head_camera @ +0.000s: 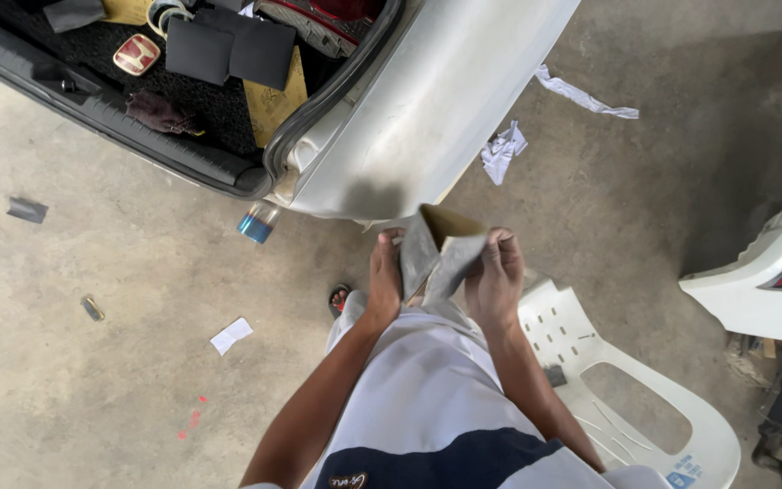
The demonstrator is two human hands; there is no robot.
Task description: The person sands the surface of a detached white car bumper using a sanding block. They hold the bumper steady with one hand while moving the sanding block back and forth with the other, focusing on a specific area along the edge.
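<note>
A silver car (445,100) fills the top, its boot (183,100) open and the bumper dulled in one dark patch just above the hands. A white chair (626,380) stands at the person's right, cut off by the frame. Both hands hold one folded grey sheet (436,254), brown on its back, in front of the waist. The left hand (384,276) grips its left edge with fingers curled shut; the right hand (495,276) pinches the right edge, fingers closed over it. The sheet hides the fingertips. Paper scraps (504,149) lie on the concrete floor (92,380); a blue-tipped exhaust (257,222) shows under the bumper.
</note>
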